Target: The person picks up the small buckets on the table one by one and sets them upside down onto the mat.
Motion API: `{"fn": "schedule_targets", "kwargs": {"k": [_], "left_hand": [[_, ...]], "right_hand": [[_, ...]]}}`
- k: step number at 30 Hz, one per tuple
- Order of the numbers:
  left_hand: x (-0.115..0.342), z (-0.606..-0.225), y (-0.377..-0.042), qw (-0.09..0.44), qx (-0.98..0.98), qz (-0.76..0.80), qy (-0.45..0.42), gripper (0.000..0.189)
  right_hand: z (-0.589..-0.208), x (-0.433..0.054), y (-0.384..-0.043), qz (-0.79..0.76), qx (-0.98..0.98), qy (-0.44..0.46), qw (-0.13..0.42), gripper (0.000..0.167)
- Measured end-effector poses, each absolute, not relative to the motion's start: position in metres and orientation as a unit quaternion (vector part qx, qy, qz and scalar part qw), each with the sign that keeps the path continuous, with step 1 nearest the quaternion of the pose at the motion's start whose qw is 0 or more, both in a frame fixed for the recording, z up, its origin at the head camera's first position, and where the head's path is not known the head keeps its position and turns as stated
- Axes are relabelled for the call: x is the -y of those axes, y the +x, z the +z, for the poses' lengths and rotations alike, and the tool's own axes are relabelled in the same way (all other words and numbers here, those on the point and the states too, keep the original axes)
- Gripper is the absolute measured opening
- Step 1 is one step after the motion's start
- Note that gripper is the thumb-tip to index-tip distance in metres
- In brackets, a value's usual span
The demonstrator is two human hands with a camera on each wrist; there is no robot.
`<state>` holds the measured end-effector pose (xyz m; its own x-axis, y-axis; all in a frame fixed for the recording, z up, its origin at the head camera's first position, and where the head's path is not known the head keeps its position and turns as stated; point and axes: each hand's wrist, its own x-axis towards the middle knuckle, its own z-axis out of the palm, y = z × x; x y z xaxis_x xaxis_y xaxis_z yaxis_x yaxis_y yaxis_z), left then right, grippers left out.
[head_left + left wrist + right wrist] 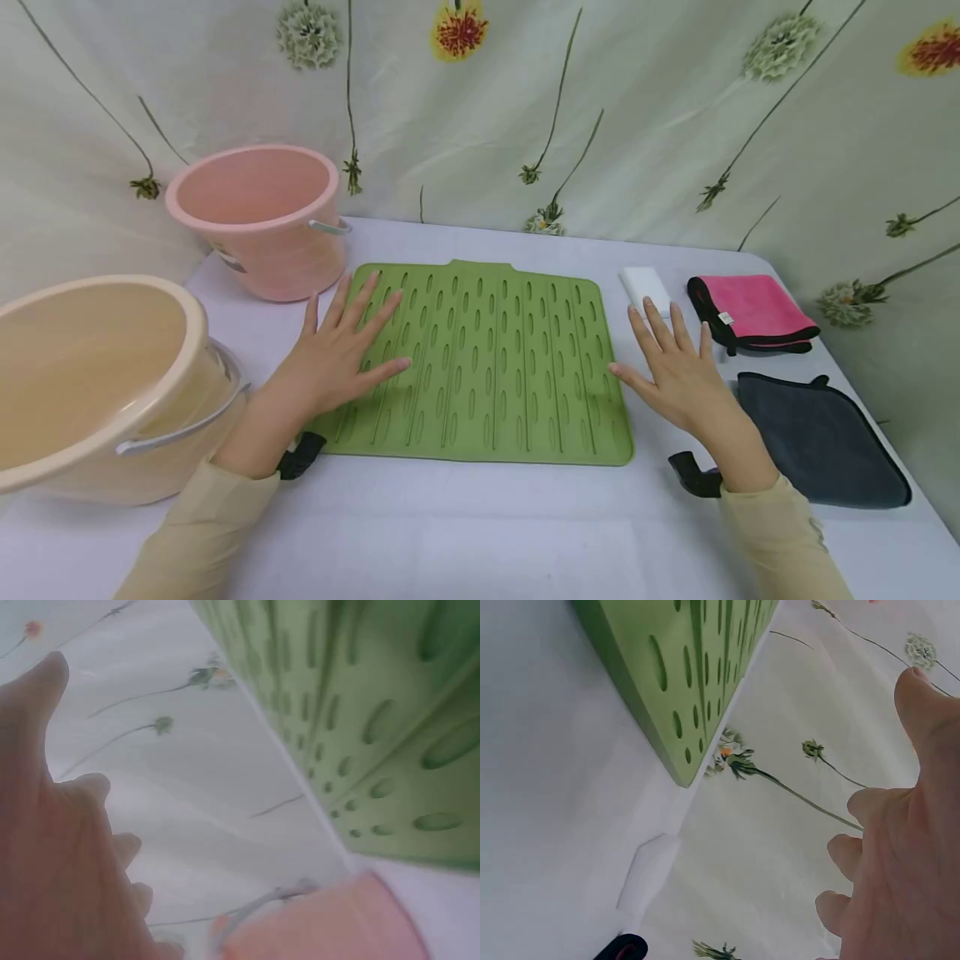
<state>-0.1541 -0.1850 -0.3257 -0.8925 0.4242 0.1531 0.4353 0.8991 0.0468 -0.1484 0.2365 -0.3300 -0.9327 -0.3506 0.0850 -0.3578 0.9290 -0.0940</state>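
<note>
A green ridged drying mat (487, 367) with oval slots lies flat on the white table. Over its left edge, my left hand (330, 358) is held with fingers spread, holding nothing. My right hand (682, 375) is just beyond the mat's right edge, fingers also spread and nothing in them. Close to the right fingertips lies a small white folded item (645, 289), its kind unclear. In the left wrist view the left hand (67, 847) appears apart from the mat (390, 750); the right wrist view likewise shows the right hand (907, 840) apart from it.
A pink bucket (300, 258) stands behind the left hand, and a cream bucket (187, 433) at the left. On the right lie a folded pink cloth (757, 307) with black trim and a dark grey cloth (817, 442). A floral curtain (645, 125) hangs behind the table.
</note>
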Motion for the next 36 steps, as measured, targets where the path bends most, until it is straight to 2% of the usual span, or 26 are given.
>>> {"fn": "schedule_targets", "kwargs": {"k": [4,9,12,15,20,23,27,30,36], "left_hand": [[0.180,-0.305,-0.142,0.120,0.963,-0.021,-0.240,0.086],[0.189,-0.262,-0.110,0.195,0.945,-0.037,-0.259,0.092],[0.209,-0.245,-0.091,0.213,0.941,-0.074,-0.253,0.094],[0.235,-0.241,-0.079,0.199,0.947,-0.113,-0.227,0.099],[0.283,-0.250,-0.065,0.165,0.958,-0.166,-0.166,0.101],[0.308,-0.260,-0.057,0.179,0.950,-0.200,-0.159,0.097],[0.329,-0.271,-0.048,0.199,0.936,-0.236,-0.167,0.102],[0.336,-0.275,-0.042,0.181,0.934,-0.259,-0.165,0.106],[0.341,-0.276,-0.034,0.116,0.931,-0.313,-0.150,0.098]], "right_hand": [[-0.319,-0.237,-0.140,0.054,0.979,0.188,0.054,0.079],[-0.307,-0.243,-0.127,0.059,0.972,0.210,0.088,0.079],[-0.303,-0.248,-0.119,0.067,0.966,0.230,0.094,0.079],[-0.304,-0.252,-0.111,0.096,0.960,0.249,0.086,0.078],[-0.313,-0.258,-0.104,0.210,0.939,0.270,0.031,0.073],[-0.323,-0.260,-0.105,0.285,0.919,0.270,-0.024,0.071],[-0.342,-0.262,-0.110,0.357,0.892,0.262,-0.093,0.070],[-0.359,-0.266,-0.113,0.386,0.877,0.258,-0.125,0.070],[-0.379,-0.270,-0.110,0.409,0.863,0.249,-0.158,0.069]]}}
